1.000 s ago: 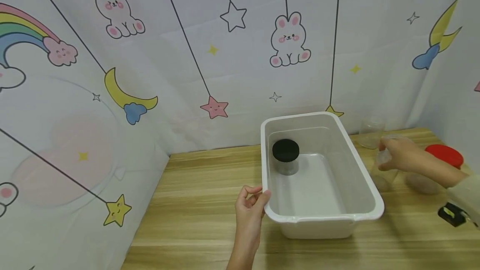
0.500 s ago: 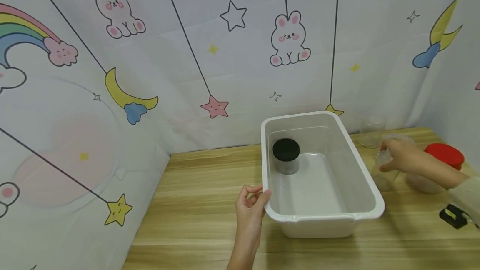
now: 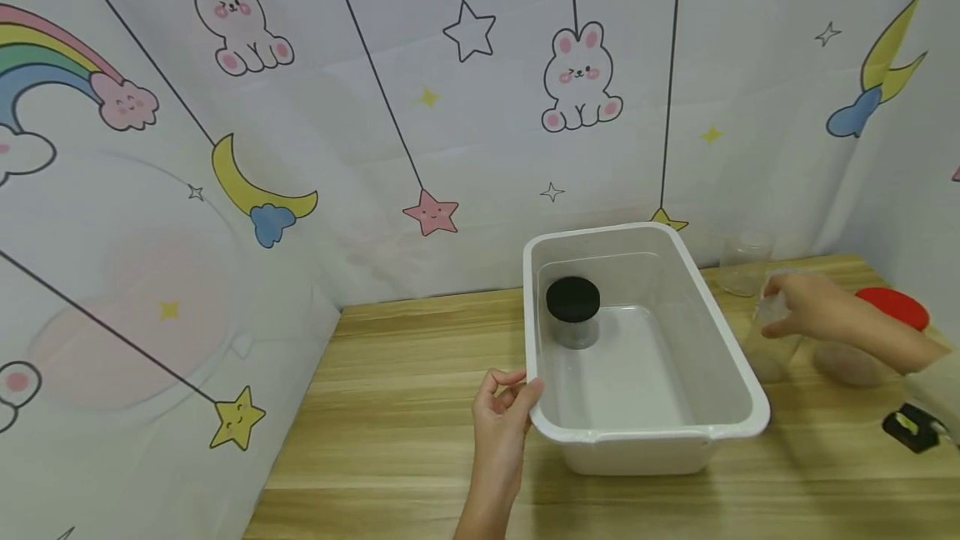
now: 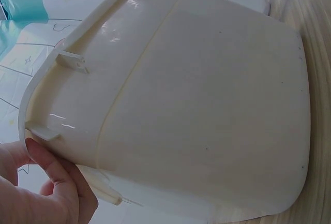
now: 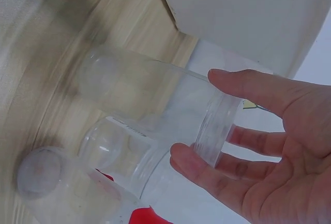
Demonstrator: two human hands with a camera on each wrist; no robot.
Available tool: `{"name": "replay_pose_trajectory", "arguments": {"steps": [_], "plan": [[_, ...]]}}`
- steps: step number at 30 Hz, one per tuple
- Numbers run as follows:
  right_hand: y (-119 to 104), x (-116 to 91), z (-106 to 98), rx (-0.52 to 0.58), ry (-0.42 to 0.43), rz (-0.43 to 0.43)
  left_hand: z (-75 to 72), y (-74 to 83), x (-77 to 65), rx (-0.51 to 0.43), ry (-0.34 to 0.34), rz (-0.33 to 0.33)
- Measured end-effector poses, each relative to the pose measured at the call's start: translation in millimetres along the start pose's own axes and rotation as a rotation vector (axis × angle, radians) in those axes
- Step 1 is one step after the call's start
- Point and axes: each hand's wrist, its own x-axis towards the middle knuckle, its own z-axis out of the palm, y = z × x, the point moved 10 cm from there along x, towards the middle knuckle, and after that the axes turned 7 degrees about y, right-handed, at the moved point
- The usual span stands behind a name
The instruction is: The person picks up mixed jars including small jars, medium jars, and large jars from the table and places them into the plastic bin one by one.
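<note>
Thumb and curled fingers of my left hand [image 3: 501,415] pinch the left rim of a white plastic tub [image 3: 637,458]. The left wrist view shows the fingers under the edge of the tub [image 4: 207,94]. A clear jar with a black lid [image 3: 573,300] stands inside, in the far left part. Right of the tub, my right hand [image 3: 813,307] grips a tall clear jar [image 3: 771,357] by its mouth from above. In the right wrist view the fingers are spread around the rim of this jar [image 5: 139,84], which has no lid on.
A jar with a red lid [image 3: 892,308] stands to the right, partly behind my forearm. Another clear jar [image 3: 745,267] is near the back wall. A small black item with a yellow mark [image 3: 910,427] appears below the right sleeve. A printed curtain [image 3: 480,132] closes off the back.
Almost nothing differs. My right hand keeps its grip on the clear jar, and my left hand stays at the tub's rim.
</note>
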Motion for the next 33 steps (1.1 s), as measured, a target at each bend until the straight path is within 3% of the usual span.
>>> {"name": "replay_pose_trajectory", "arguments": {"steps": [10,18,33], "plan": [[-2,6,-21,0.026,-0.035,0.055,2.0,1.3,0.2,-0.003,-0.009,0.01],[-10,13,-47,0.009,-0.011,0.07,2.5,1.0,0.8,-0.005,-0.013,0.01],[-23,25,-76,-0.012,0.024,0.084,0.2,-1.3,-0.6,0.008,0.005,-0.001]]}}
